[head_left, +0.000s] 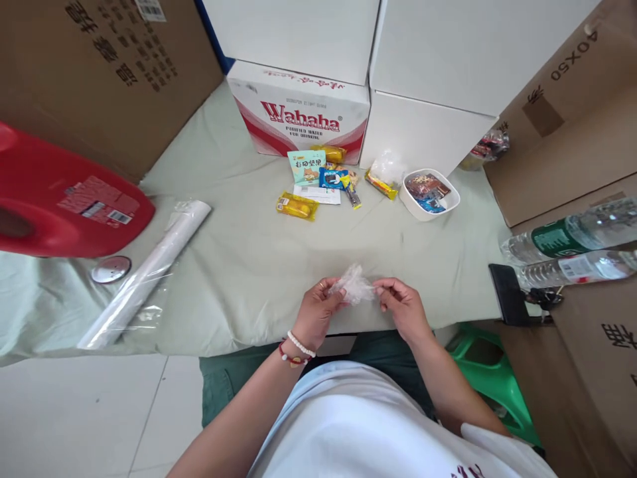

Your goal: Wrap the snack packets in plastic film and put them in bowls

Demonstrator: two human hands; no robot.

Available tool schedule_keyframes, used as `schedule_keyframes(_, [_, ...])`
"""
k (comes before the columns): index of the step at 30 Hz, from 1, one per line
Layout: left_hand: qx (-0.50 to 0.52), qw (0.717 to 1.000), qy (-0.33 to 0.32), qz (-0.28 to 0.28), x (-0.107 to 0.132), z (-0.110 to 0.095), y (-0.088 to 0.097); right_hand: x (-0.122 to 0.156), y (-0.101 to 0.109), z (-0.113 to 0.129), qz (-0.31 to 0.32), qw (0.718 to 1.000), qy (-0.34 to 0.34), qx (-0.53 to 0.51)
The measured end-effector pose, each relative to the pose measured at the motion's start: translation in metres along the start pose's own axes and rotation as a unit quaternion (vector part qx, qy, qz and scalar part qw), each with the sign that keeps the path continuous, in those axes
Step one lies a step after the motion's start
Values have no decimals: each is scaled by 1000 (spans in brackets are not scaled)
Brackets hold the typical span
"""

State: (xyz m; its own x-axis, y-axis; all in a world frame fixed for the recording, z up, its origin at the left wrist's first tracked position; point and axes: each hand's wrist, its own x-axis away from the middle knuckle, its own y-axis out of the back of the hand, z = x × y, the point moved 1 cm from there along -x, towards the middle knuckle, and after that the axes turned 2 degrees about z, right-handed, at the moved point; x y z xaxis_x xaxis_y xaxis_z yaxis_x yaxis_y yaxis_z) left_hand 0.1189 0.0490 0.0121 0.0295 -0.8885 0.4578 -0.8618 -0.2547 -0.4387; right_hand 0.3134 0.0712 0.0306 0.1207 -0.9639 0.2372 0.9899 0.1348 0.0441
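Note:
Crumpled clear plastic film (357, 285), perhaps a bag or a cover, is stretched between my two hands above the table's near edge. My left hand (321, 307) grips its left side, thumb on top. At its right side, my right hand (401, 305) pinches the film between thumb and fingers. Farther back lies a group of packaged snacks: a yellow packet (297, 206), a mint-green pouch (306, 167) and a blue packet (333, 178). To their right, a white bowl (430, 211) holds several wrapped snacks, beside another yellow packet (381, 184) and a clear plastic bundle (388, 166).
A Wahaha carton (301, 116) and white boxes (432, 53) stand along the back. On the left are a red jug (64, 199), a round metal lid (111, 269) and a wrapped white roll (149, 272). Water bottles (572, 236) and a black phone-like object (508, 295) are at right.

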Motion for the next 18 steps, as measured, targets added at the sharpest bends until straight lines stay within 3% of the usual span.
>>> schedule_keyframes(3, [17, 999, -1, -30, 7, -3, 11, -5, 11, 4, -17, 999, -10, -32])
schedule_keyframes(8, [42, 992, -36, -111, 15, -12, 31, -8, 10, 14, -18, 998, 17, -62])
schedule_keyframes(12, [122, 984, -51, -119, 11, -22, 42, -10, 17, 12, -34, 997, 23, -66])
schedule_keyframes(16, [192, 975, -30, -104, 4, -29, 45, -8, 38, -3, -24, 999, -1, 36])
schedule_keyframes(18, [204, 974, -22, -95, 2, -30, 43, -2, 48, -5, -50, 989, 25, 134])
